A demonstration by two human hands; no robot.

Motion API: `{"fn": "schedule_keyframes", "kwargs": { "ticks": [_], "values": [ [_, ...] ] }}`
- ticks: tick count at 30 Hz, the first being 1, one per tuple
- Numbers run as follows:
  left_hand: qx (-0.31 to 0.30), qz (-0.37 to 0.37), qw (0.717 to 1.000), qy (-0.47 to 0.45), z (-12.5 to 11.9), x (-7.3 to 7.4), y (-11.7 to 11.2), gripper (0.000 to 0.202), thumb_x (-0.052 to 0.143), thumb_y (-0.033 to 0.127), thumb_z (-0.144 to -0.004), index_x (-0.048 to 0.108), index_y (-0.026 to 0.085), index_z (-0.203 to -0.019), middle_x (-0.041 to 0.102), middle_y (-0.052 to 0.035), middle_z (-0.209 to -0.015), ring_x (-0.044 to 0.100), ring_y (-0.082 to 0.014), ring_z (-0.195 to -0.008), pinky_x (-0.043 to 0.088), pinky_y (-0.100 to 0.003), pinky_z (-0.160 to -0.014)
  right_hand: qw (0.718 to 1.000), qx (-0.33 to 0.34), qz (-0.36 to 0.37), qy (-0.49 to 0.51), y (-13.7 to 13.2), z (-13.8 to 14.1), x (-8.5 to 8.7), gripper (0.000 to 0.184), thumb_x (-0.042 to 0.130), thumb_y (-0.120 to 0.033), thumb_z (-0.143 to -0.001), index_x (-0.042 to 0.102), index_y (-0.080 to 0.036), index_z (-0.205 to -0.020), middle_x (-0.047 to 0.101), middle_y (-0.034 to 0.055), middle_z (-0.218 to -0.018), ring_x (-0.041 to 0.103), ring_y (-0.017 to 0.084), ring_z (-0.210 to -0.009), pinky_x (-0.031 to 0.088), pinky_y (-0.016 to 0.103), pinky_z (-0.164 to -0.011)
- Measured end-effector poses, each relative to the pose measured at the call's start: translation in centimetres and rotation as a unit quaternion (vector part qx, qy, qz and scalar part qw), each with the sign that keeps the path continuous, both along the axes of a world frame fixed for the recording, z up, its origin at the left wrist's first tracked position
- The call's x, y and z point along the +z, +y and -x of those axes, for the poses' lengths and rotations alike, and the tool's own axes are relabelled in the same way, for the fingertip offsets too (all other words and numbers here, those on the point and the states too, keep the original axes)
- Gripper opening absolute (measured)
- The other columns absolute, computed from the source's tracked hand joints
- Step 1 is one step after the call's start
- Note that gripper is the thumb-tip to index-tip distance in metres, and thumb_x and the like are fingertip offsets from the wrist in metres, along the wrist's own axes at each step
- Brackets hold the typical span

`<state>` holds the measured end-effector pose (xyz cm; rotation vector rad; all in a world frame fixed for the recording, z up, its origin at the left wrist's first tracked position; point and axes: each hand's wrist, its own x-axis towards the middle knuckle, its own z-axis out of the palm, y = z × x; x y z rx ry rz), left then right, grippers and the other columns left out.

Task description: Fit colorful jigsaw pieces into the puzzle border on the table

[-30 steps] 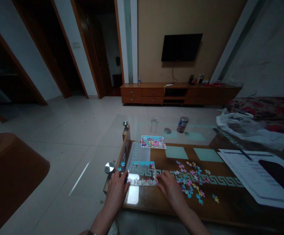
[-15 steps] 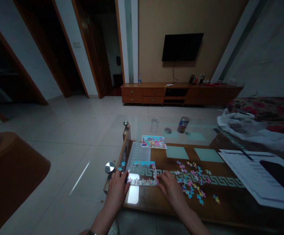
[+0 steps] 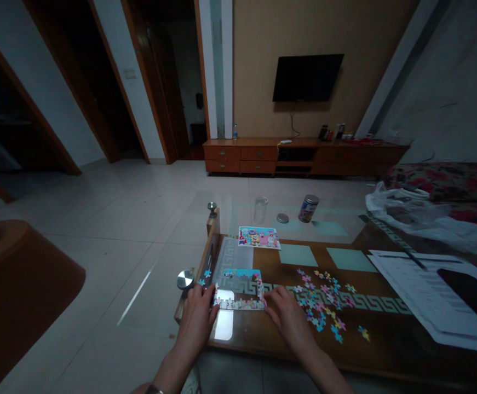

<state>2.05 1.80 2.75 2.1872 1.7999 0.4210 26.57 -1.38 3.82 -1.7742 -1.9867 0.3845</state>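
Note:
A partly joined jigsaw puzzle lies on the glass table, its border pieces forming a frame with a gap on the left side. My left hand is closed at the lower left corner, fingers curled against the edge pieces. At the lower right corner, my right hand pinches the frame's edge between thumb and fingers. Loose jigsaw pieces are scattered to the right of that hand. A few more blue pieces lie beyond my left hand. Behind the frame rests a cartoon picture card.
Farther back on the glass table stand a clear cup, a round lid and a printed tin. Papers with a black object lie at right, near a plastic bag. Metal knobs edge the left side.
Both hands stay at the puzzle's lower corners with almost no movement. The view has shifted very slightly.

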Motion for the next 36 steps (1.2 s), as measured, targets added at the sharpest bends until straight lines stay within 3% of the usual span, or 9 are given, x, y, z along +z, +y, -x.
{"fn": "schedule_keyframes", "kwargs": {
  "ticks": [36],
  "values": [
    [0.005, 0.022, 1.0, 0.01, -0.16, 0.71, -0.05, 0.037, 0.049, 0.015, -0.082, 0.052, 0.015, -0.119, 0.052, -0.0107, -0.11, 0.049, -0.0263, -0.104, 0.041, -0.038, -0.089, 1.0, 0.0, 0.007, -0.017, 0.08, 0.09, 0.01, 0.019, 0.053, -0.008, -0.083, 0.065, -0.017, -0.096, 0.059, 0.0098, -0.096, 0.057, 0.024, -0.092, 0.046, 0.034, -0.08]
  ]
}}
